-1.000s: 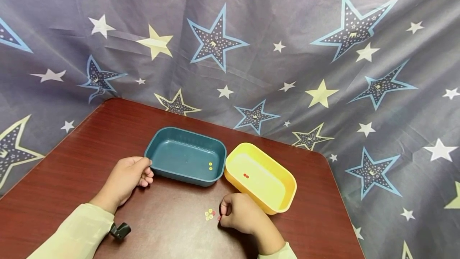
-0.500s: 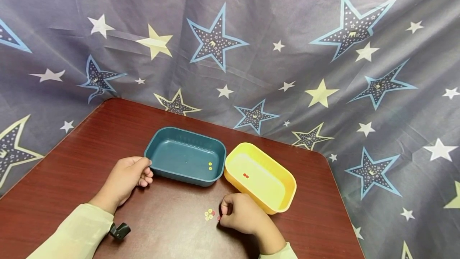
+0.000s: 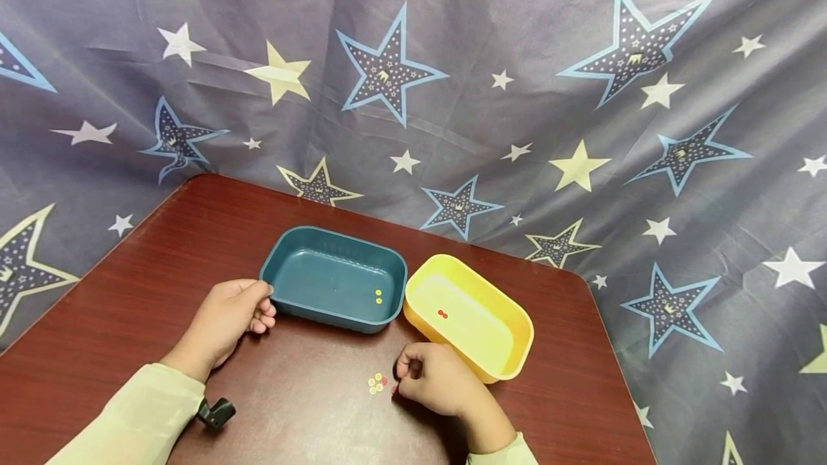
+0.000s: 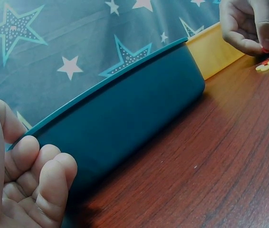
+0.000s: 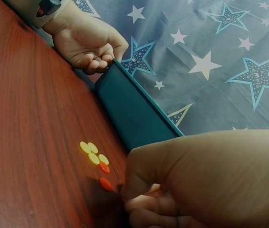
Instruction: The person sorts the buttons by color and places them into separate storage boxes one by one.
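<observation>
My left hand (image 3: 229,314) grips the near left rim of a teal bin (image 3: 329,320), thumb over the edge and fingers curled outside. Two yellow buttons (image 3: 378,296) lie in that bin. My right hand (image 3: 436,379) is low over the table, thumb and index finger together. In the left wrist view a red button (image 4: 266,50) shows at its fingertips; from the head this piece is hidden. Beside the fingers lie a loose red button (image 5: 105,184) and a small cluster of several yellow buttons (image 5: 93,158) with another red button (image 5: 104,167).
A yellow bin (image 3: 504,321) stands against the teal bin's right end, with two red buttons (image 3: 442,314) inside. The dark red table (image 3: 310,407) reaches back to a star-print curtain (image 3: 452,128). A black wrist device (image 3: 216,413) sits at my left cuff.
Both hands stay almost in place. My right hand shifts only slightly at the fingertips; bins and loose buttons have not moved.
</observation>
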{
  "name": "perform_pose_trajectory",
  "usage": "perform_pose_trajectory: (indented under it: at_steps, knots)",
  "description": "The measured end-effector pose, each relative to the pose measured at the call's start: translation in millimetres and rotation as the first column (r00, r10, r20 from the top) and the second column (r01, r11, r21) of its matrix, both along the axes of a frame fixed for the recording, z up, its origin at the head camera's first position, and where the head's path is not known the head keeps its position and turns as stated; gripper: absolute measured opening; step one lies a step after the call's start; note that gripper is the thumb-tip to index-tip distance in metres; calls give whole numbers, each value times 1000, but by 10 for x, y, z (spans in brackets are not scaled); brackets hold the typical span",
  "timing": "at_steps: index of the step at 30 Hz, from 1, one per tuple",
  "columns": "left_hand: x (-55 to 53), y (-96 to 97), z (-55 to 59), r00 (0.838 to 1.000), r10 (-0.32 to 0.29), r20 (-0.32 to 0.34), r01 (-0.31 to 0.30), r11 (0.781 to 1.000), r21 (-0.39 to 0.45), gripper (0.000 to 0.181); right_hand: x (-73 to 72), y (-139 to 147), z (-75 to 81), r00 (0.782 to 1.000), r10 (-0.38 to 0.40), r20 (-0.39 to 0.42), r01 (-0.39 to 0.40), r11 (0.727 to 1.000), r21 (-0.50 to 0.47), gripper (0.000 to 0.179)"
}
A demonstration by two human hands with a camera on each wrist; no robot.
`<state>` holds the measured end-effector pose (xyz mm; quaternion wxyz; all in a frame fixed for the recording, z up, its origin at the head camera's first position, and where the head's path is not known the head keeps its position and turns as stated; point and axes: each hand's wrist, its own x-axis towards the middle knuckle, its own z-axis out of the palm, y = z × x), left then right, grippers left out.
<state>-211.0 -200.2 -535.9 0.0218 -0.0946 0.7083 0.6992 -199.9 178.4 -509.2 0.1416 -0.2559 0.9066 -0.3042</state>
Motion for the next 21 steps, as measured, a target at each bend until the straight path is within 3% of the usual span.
perform_pose_trajectory:
  at_steps: [7,21]
  knots:
    - [-11,-9,-20,1000,-5,-9,5,1000,-9,26,-9,-2,35,1000,9,6,-9,1000,-3,10]
    - [1,-5,24,1000,-5,-6,5,1000,-18,25,-13,-66,112,999,22,42,-22,1000,8,8]
